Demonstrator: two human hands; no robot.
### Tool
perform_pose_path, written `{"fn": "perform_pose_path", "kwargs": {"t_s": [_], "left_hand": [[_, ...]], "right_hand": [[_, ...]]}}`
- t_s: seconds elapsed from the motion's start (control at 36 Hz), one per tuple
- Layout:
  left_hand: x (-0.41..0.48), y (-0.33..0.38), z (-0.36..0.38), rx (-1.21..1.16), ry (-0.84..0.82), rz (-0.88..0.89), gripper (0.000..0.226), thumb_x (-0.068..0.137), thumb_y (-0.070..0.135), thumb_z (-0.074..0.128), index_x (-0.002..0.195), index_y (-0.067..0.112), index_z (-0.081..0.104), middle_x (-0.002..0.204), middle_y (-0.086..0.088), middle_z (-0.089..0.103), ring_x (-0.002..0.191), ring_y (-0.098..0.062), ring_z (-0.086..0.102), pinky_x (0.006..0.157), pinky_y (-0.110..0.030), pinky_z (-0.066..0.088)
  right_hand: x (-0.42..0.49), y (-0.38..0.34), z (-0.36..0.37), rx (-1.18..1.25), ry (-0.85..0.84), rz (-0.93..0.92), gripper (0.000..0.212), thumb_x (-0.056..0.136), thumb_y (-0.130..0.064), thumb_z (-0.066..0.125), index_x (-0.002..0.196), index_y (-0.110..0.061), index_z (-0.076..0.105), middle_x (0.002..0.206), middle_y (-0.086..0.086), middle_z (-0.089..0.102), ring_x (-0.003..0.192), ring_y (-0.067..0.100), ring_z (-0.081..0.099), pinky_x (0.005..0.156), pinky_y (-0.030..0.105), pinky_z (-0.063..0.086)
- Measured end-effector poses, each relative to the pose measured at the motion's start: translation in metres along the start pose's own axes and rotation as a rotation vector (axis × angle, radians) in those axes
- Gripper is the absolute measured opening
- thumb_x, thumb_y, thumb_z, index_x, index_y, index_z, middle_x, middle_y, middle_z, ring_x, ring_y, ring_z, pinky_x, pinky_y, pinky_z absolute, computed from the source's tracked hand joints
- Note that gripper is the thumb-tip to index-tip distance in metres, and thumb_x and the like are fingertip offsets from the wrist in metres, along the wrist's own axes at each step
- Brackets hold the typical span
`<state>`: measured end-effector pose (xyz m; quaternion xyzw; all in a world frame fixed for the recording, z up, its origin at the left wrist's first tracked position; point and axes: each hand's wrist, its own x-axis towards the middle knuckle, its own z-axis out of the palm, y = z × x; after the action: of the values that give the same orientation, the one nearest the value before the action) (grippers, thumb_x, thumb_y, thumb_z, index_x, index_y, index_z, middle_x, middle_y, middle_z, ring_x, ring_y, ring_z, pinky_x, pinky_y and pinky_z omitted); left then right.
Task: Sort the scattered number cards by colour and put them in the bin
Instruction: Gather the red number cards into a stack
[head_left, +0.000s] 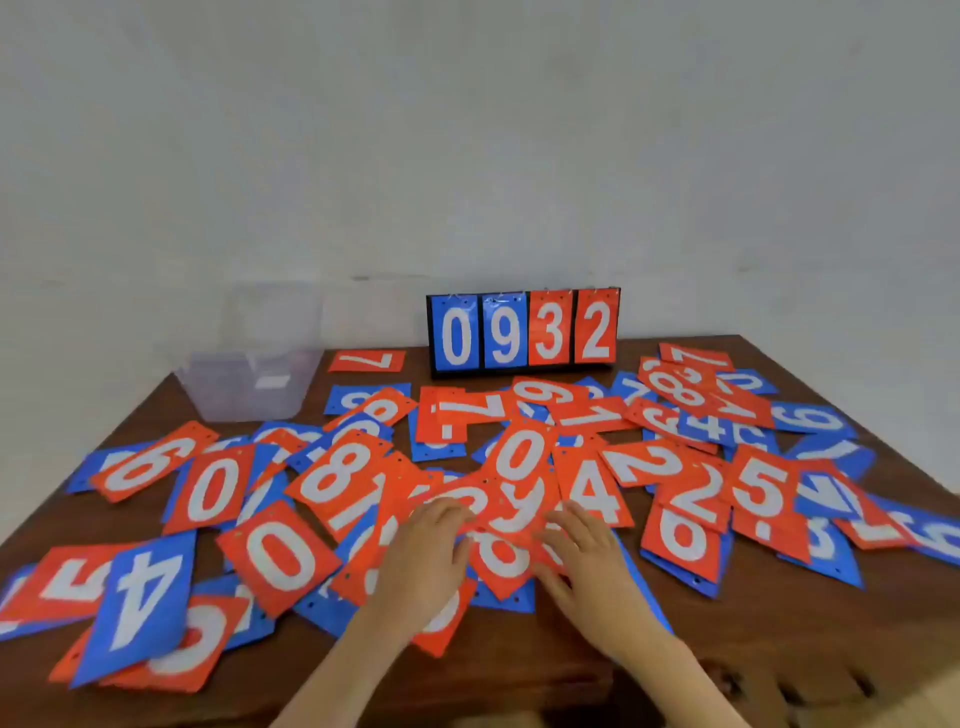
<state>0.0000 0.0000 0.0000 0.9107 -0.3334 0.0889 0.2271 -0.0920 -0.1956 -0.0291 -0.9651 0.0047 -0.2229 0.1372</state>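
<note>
- The brown wooden table (779, 623) carries everything; bare wood shows along its near edge and at its near right corner.
- The number cards (519, 457), red and blue with white digits, lie mixed and overlapping across most of the table from the left edge to the right edge, none sorted.
- A flip scoreboard (523, 332) stands upright at the middle of the far edge, showing blue 0 and 9, then red 3 and 2.
- The clear plastic bin (249, 384) sits at the far left corner, apart from the nearest cards; its contents are too blurred to tell.
- The left hand (426, 561) lies palm down on red cards near the middle of the near edge, fingers close together and loosely straight.
- The right hand (587, 566) lies just beside it, palm down, fingers spread over red cards.
- A blue 4 card (137, 603) lies on top of red cards by the near left corner.
- A single red 7 card (367, 361) lies between bin and scoreboard.
</note>
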Motion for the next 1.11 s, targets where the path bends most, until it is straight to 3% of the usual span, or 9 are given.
{"fn": "perform_pose_path", "kwargs": {"t_s": [0.19,0.28,0.33,0.42,0.5,0.61,0.78,0.89,1.11], "left_hand": [[-0.061,0.02,-0.005,0.085,-0.165,-0.062,0.04,0.099,0.035,0.041,0.137,0.024,0.046,0.145,0.005,0.038,0.135,-0.014,0.033,0.111,-0.027,0.025],[-0.076,0.017,-0.013,0.138,-0.191,-0.108,0.051,0.096,0.047,0.041,0.141,0.022,0.041,0.15,0.002,0.033,0.139,-0.018,0.027,0.115,-0.032,0.022],[-0.085,0.015,-0.017,0.195,-0.301,-0.127,0.06,0.095,0.054,0.037,0.146,0.022,0.032,0.154,0.002,0.025,0.142,-0.017,0.021,0.117,-0.032,0.017],[-0.095,0.015,-0.024,0.194,-0.378,-0.078,0.062,0.094,0.054,0.04,0.148,0.025,0.028,0.155,0.007,0.023,0.142,-0.012,0.02,0.117,-0.03,0.014],[-0.104,0.014,-0.032,0.171,-0.402,0.006,0.057,0.094,0.046,0.048,0.146,0.029,0.032,0.154,0.012,0.027,0.143,-0.009,0.02,0.117,-0.027,0.008],[-0.114,0.008,-0.036,0.034,-0.344,-0.01,0.04,0.099,0.037,0.042,0.138,0.031,0.045,0.146,0.015,0.041,0.138,-0.008,0.03,0.11,-0.022,0.026],[-0.12,0.008,-0.032,-0.158,-0.072,-0.019,0.033,0.098,0.026,0.045,0.129,0.022,0.057,0.129,0.008,0.059,0.121,-0.005,0.052,0.098,-0.009,0.035],[-0.125,0.018,-0.029,-0.278,0.057,-0.001,0.034,0.094,0.03,0.048,0.124,0.021,0.06,0.122,0.009,0.061,0.114,0.006,0.049,0.091,0.004,0.031],[-0.105,0.044,-0.042,-0.676,0.265,-0.133,0.013,0.092,0.034,0.052,0.098,0.032,0.063,0.112,0.016,0.055,0.109,0.002,0.05,0.086,-0.006,0.04]], "right_hand": [[-0.047,-0.028,-0.007,-0.225,-0.179,0.038,0.054,0.086,-0.059,0.029,0.119,-0.03,0.061,0.134,-0.006,0.054,0.137,0.02,0.025,0.105,0.051,0.029],[-0.045,-0.042,-0.017,-0.136,-0.36,0.088,0.092,0.073,-0.076,-0.006,0.146,-0.032,0.028,0.158,-0.009,0.014,0.146,0.017,-0.008,0.113,0.042,-0.008],[-0.043,-0.05,-0.018,-0.122,-0.424,0.117,0.104,0.061,-0.073,-0.016,0.149,-0.032,0.019,0.159,-0.009,0.006,0.146,0.015,-0.013,0.111,0.039,-0.015],[-0.041,-0.058,-0.012,-0.13,-0.425,0.151,0.094,0.074,-0.076,-0.011,0.149,-0.029,0.023,0.159,-0.007,0.008,0.146,0.016,-0.012,0.114,0.041,-0.013],[-0.044,-0.063,-0.006,-0.154,-0.388,0.144,0.062,0.095,-0.054,0.009,0.148,-0.026,0.027,0.158,-0.004,0.012,0.147,0.019,-0.007,0.115,0.039,-0.009],[-0.048,-0.067,-0.006,-0.082,-0.323,0.045,0.047,0.101,-0.041,0.027,0.147,-0.03,0.026,0.157,-0.007,0.014,0.147,0.015,-0.003,0.115,0.032,-0.008],[-0.052,-0.08,-0.015,0.285,-0.225,-0.077,0.044,0.095,-0.024,0.053,0.137,-0.03,0.044,0.144,-0.015,0.038,0.139,0.0,0.02,0.115,0.022,0.016],[-0.048,-0.091,-0.022,0.289,-0.054,-0.061,0.024,0.093,-0.025,0.057,0.116,-0.022,0.065,0.119,-0.008,0.063,0.116,0.006,0.051,0.093,0.0,0.027],[-0.036,-0.081,-0.065,0.225,0.159,-0.188,0.024,0.088,-0.011,0.057,0.107,-0.014,0.071,0.103,0.0,0.068,0.098,0.007,0.049,0.083,0.01,0.038]]}}
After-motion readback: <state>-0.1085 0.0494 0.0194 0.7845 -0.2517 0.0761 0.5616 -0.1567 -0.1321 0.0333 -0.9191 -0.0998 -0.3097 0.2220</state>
